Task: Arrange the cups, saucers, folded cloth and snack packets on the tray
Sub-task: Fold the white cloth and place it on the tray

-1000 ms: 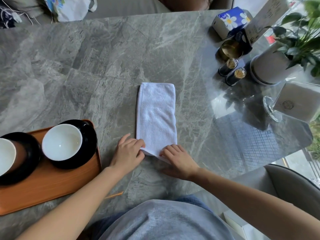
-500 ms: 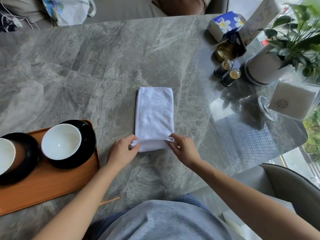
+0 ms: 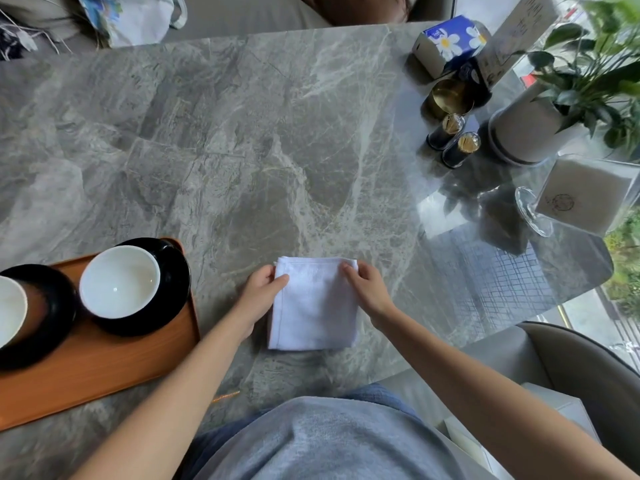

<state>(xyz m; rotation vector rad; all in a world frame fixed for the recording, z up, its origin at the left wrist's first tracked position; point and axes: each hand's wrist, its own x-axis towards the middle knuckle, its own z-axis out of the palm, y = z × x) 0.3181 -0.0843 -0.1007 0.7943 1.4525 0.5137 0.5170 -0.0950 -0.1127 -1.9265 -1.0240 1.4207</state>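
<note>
While both hands pinched the folded cloth's (image 3: 313, 306) far corners, left hand (image 3: 260, 292) and right hand (image 3: 367, 289), it lay at three o'clock of the tray (image 3: 104, 368); lifted carelessly, layers might unfold.

Left hand (image 3: 261, 292) and right hand (image 3: 367, 289) reach forward, fingers pinching, arms bare.

This looks like a café or restaurant dining area. A grey marble-look table (image 3: 242, 140) carries a standing menu card (image 3: 516, 32), two toothpick holders (image 3: 453, 140), a tissue box (image 3: 450, 39), a clear napkin holder (image 3: 585, 195) and a potted plant (image 3: 561, 109). Upholstered chairs (image 3: 571, 368) surround it, and cups on saucers (image 3: 119, 285) sit on a wooden serving tray (image 3: 114, 358).
</note>
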